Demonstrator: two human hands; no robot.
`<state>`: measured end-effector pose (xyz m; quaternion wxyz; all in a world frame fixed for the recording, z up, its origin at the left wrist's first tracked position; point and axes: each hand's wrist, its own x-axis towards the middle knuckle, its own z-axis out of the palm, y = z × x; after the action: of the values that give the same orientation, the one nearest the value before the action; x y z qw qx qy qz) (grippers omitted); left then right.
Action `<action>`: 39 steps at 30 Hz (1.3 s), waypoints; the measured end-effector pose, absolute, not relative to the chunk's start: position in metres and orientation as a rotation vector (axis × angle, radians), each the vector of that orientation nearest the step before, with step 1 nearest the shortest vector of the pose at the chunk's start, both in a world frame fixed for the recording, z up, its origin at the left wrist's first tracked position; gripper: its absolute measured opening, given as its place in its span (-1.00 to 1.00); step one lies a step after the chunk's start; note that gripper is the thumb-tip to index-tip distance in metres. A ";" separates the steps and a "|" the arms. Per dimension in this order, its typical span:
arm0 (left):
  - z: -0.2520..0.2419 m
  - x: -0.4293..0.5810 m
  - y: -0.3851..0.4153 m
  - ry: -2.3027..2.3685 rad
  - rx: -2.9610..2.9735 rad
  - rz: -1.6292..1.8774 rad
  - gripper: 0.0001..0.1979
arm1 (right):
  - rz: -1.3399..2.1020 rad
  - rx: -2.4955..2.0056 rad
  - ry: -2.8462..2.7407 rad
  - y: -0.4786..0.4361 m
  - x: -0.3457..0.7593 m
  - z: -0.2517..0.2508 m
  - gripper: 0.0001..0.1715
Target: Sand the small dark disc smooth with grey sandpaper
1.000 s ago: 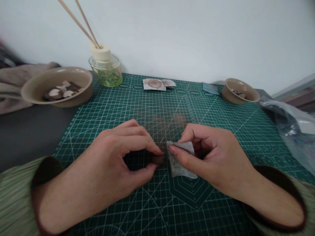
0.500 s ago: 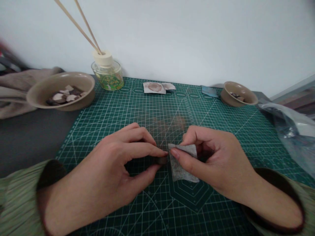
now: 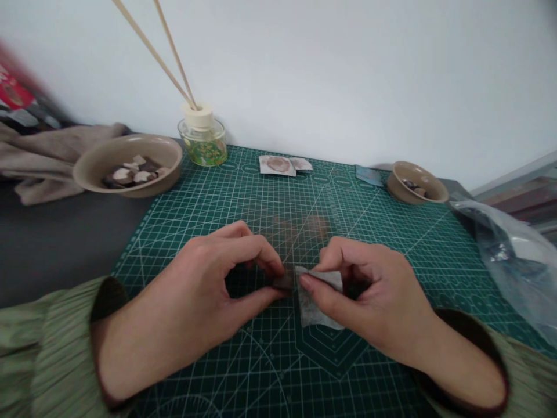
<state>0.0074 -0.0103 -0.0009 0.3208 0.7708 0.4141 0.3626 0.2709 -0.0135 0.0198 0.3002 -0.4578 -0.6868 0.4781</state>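
Thumb and fingertips of my left hand [image 3: 198, 281] pinch a small dark brown block [image 3: 283, 283] by its sides, just over the mat. Its exact shape is partly hidden by the fingers. To the right, my right hand [image 3: 378, 290] grips a folded piece of grey sandpaper [image 3: 314, 310] between thumb and forefinger. The sandpaper's left edge is close to the block, with a narrow gap between them. Brown dust [image 3: 317, 225] lies smeared on the green cutting mat [image 3: 209, 200] beyond my hands.
A bowl [image 3: 172, 174] of brown and pale pieces stands at left, by a reed diffuser [image 3: 204, 139] and a cloth [image 3: 56, 157]. Stained white sheets [image 3: 278, 165] and a blue piece [image 3: 369, 175] lie at the back. A smaller bowl [image 3: 413, 180] and plastic bag [image 3: 517, 249] are right.
The view has shifted a little. My left forefinger has drawn back and curled more against the block. The sandpaper stays in my right hand.
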 end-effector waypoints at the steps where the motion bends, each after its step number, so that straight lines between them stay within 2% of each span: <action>1: -0.001 0.008 -0.010 1.096 2.005 0.956 -0.79 | 1.270 -1.215 -1.830 -0.013 0.271 0.020 -0.63; 5: -0.002 0.008 -0.010 1.062 1.889 0.929 -0.74 | 1.262 -1.216 -1.900 -0.013 0.270 0.019 -0.63; 9: -0.006 0.010 -0.010 0.982 1.656 0.908 -0.80 | 1.206 -1.249 -1.891 -0.014 0.272 0.016 -0.57; 16: -0.010 0.011 -0.011 0.949 1.516 0.898 -0.85 | 1.100 -1.214 -1.929 -0.015 0.272 0.015 -0.60; 20: -0.008 0.010 -0.013 0.967 1.611 0.997 -0.83 | 1.123 -1.162 -1.915 -0.015 0.272 0.017 -0.61; 25: -0.008 0.005 -0.012 1.011 1.969 0.923 -0.66 | 1.225 -1.248 -1.746 -0.014 0.274 0.021 -0.42; 29: -0.007 0.000 -0.009 0.964 2.139 0.887 -0.70 | 1.314 -1.249 -1.671 -0.012 0.273 0.022 -0.37; 39: -0.007 0.000 -0.007 1.016 2.118 0.866 -0.75 | 1.294 -1.242 -1.584 -0.011 0.271 0.028 -0.33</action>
<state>0.0004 -0.0071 -0.0069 0.3139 0.8032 0.3853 0.3284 0.2713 -0.0108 0.0281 0.3657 -0.4829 -0.6163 0.5032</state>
